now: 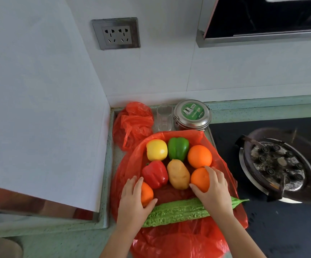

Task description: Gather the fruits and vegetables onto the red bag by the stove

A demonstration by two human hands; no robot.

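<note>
A red plastic bag (128,172) lies spread on the counter left of the stove. On it sit a yellow pepper (156,149), a green pepper (178,148), a large orange (199,156), a red pepper (155,174) and a potato (178,174). A green bitter gourd (177,211) lies across the bag's near part. My left hand (132,200) grips a small orange (146,194) at the left. My right hand (214,189) grips another orange (199,179) beside the potato.
A crumpled red bag (132,123), a clear glass (164,117) and a round metal tin (192,114) stand at the back by the wall. A gas burner (277,164) on the black stovetop is at the right. A white cabinet side (39,127) rises at the left.
</note>
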